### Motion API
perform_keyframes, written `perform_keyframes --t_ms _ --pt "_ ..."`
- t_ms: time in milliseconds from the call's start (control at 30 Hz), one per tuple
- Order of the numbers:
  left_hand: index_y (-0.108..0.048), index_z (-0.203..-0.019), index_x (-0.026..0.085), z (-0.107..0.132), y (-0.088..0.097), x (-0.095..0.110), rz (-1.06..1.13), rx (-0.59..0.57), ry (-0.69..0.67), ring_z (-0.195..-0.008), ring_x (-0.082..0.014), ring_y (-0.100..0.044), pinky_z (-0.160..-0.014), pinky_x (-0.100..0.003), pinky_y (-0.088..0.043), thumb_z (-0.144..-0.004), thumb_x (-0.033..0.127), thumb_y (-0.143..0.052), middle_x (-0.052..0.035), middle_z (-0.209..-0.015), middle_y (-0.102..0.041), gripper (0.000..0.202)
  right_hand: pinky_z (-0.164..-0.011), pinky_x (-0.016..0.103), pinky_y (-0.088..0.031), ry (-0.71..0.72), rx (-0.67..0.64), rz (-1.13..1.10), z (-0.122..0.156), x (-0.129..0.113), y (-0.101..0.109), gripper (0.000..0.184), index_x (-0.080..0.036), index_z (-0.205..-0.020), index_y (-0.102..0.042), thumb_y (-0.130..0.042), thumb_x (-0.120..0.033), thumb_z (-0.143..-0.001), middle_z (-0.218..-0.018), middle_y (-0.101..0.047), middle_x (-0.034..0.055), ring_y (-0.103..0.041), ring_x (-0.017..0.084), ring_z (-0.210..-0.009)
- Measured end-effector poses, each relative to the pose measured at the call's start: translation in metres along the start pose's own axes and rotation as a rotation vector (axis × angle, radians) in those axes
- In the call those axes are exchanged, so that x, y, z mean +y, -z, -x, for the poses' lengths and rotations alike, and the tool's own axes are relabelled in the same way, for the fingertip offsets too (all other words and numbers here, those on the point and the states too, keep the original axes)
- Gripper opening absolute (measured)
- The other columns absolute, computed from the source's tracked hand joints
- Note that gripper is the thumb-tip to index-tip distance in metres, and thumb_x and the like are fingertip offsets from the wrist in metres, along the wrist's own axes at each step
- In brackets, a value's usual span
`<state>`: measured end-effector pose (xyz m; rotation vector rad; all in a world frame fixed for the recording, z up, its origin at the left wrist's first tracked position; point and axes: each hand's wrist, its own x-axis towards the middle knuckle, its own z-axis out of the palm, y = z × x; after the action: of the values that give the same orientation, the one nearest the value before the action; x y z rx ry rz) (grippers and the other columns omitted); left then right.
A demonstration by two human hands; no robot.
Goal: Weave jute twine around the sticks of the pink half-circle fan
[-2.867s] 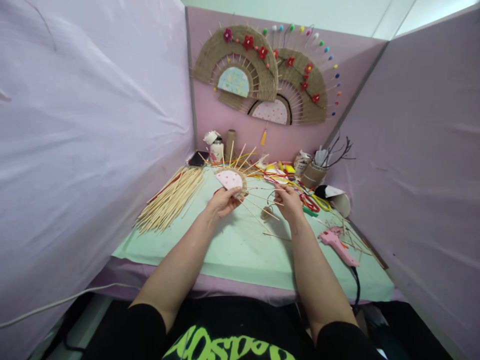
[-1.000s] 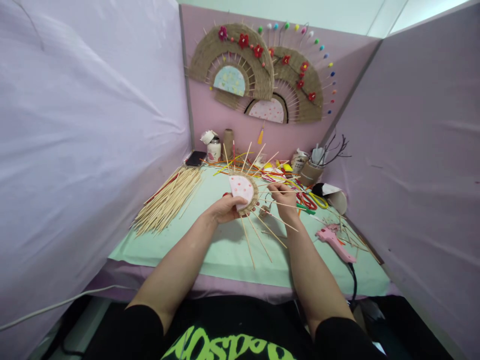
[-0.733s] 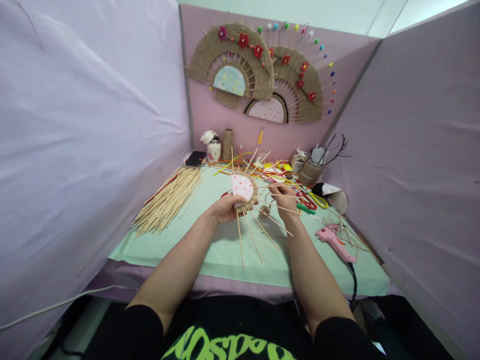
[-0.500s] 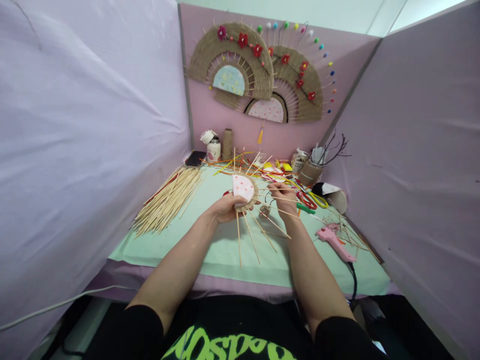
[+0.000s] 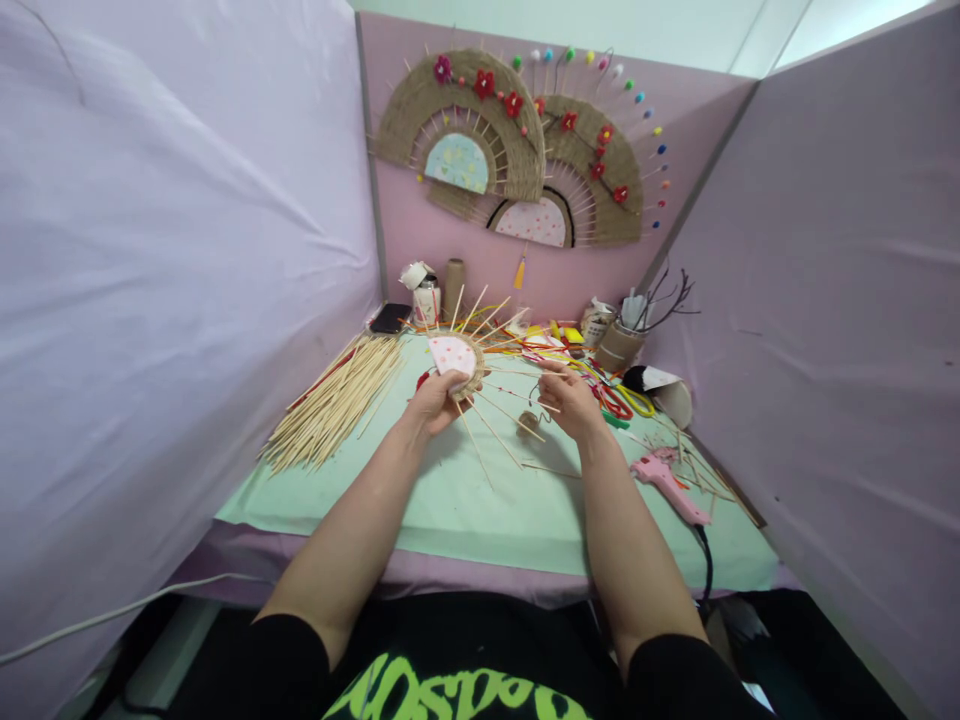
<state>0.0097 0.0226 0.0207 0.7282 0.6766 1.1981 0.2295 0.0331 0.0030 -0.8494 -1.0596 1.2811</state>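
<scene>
My left hand (image 5: 433, 402) grips a small half-round fan piece (image 5: 452, 356), its thumb on the white face with pink dots. Brown twine edges the curve, and thin bamboo sticks (image 5: 495, 432) fan out from it. To the right, my right hand (image 5: 568, 398) has its fingers pinched together near the stick tips; what lies between them is too small to make out. Below and between the hands, a small roll of twine (image 5: 528, 424) rests on the table, a loose strand curling up from it towards my right hand.
A pile of bamboo sticks (image 5: 336, 400) lies left, near a phone (image 5: 391, 318). On the right are a pink glue gun (image 5: 670, 484) with a cable, scissors (image 5: 616, 402), and a pot of twigs (image 5: 621, 344). Finished fans (image 5: 390, 125) hang on the back panel.
My left hand has shifted left with the fan piece, turning it so its sticks tilt differently. My right hand stays at nearly the same place, now beyond most of the stick tips.
</scene>
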Motion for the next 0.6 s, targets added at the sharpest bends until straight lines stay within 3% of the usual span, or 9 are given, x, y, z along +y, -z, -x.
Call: perform_keyframes --t_ms 100,300,467,600 --pt "-0.058 -0.102 0.012 -0.002 0.000 0.002 0.062 0.064 -0.047 -0.058 -0.0100 -0.058 -0.048 -0.018 -0.040 -0.063 0.008 -0.056 -0.0095 -0.086 -0.071 0.039 -0.045 0.020 -0.034 -0.049 -0.044 -0.036 0.002 -0.007 0.007 0.035 -0.023 -0.088 -0.061 -0.078 -0.032 -0.058 -0.061 -0.049 -0.0065 -0.038 0.005 -0.048" --pt "-0.058 -0.098 0.010 -0.005 0.001 0.000 -0.027 0.148 -0.067 -0.053 -0.0088 -0.056 -0.046 -0.017 -0.039 -0.061 0.007 -0.054 -0.0097 -0.078 -0.070 0.037 -0.046 0.020 -0.034 0.116 0.047 -0.148 -0.002 -0.010 0.015 0.031 -0.025 -0.082 -0.062 -0.079 -0.027 -0.057 -0.065 -0.053 -0.0056 -0.038 0.005 -0.050" --pt "-0.057 -0.096 0.007 -0.003 0.001 0.000 -0.054 0.061 0.011 -0.052 -0.0087 -0.055 -0.042 -0.015 -0.037 -0.063 0.007 -0.052 -0.0112 -0.077 -0.069 0.034 -0.039 0.020 -0.025 0.158 0.063 -0.145 -0.005 -0.010 0.019 0.027 -0.025 -0.079 -0.062 -0.078 -0.028 -0.058 -0.062 -0.050 -0.0065 -0.026 0.004 -0.043" --pt "-0.056 -0.097 0.005 -0.001 0.004 0.005 0.065 -0.066 0.123 -0.052 -0.0085 -0.054 -0.040 -0.014 -0.039 -0.065 0.006 -0.049 -0.0128 -0.077 -0.068 0.033 -0.040 0.019 -0.027 0.131 0.078 -0.116 -0.006 -0.008 0.022 0.027 -0.025 -0.079 -0.062 -0.078 -0.027 -0.057 -0.055 -0.043 -0.0083 -0.031 0.005 -0.045"
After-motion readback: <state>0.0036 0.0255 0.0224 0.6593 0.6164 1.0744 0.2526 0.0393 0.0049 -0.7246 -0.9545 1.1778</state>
